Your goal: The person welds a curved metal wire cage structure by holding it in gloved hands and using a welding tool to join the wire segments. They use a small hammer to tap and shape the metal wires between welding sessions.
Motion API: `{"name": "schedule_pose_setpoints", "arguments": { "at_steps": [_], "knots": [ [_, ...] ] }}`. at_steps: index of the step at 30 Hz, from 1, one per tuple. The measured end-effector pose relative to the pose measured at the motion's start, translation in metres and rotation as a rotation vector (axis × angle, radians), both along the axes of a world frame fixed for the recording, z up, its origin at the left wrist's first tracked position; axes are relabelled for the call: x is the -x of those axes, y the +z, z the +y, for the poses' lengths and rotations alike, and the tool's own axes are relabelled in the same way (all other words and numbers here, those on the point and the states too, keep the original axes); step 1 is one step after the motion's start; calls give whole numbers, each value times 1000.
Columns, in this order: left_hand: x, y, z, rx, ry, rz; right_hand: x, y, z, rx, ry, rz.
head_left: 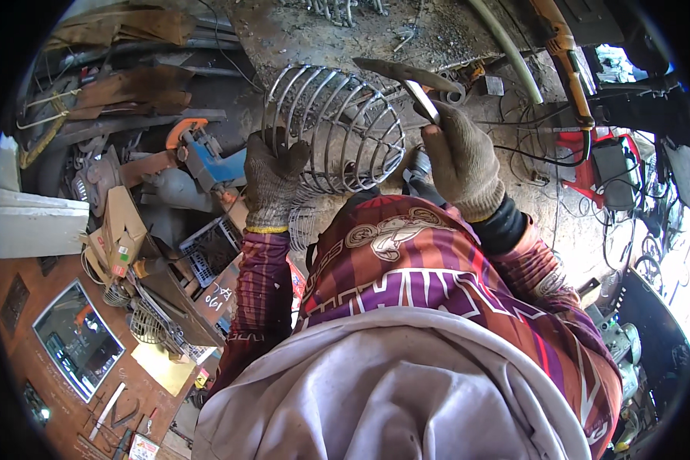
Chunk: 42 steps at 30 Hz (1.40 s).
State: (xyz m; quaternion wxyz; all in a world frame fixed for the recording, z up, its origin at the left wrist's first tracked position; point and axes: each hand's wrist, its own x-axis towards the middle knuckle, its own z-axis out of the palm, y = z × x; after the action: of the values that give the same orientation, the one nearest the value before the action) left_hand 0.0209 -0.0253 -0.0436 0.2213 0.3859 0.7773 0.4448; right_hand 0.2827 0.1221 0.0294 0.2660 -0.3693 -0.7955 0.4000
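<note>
My left hand (274,180), in a dirty knitted glove, grips the near left rim of a cage of bent metal rods (337,126). The cage is rounded, with curved ribs crossed by other rods, and it is held up by the front edge of a dusty workbench (280,42). In my gloved right hand (464,165) is the pale handle of a chipping hammer (410,75). Its long, dark, tapered head is just above the cage's far right side. I cannot tell whether the head touches the rods.
An orange corded power tool (563,57) and a hose (510,46) lie at the bench's right. Cables trail over the floor near a red-and-dark machine (617,176). At left are a blue-and-orange machine (211,157), a cardboard box (119,234) and a brown table (54,307).
</note>
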Motion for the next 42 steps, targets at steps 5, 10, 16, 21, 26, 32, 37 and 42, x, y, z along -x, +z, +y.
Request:
{"name": "schedule_pose_setpoints", "arguments": {
  "at_steps": [5,10,16,21,26,32,37,42],
  "knots": [
    [-6,13,3,31,-37,124,11,-16,0,-148,30,-207],
    [-13,33,7,129,-8,156,16,-8,7,-215,-2,-123],
    [-16,31,3,98,21,139,18,-11,1,-137,26,-330],
    [-17,24,1,105,19,182,20,-1,-7,-116,-74,-37],
    [-20,4,0,-115,44,53,17,-1,-7,-127,19,-281],
    [-9,-13,-5,-34,71,86,21,-10,1,-168,69,-300],
    [-17,0,-6,-73,48,77,16,1,2,-23,-33,-104],
    [-30,15,-1,-391,38,-280,4,-16,10,252,-209,257]
  ]
}}
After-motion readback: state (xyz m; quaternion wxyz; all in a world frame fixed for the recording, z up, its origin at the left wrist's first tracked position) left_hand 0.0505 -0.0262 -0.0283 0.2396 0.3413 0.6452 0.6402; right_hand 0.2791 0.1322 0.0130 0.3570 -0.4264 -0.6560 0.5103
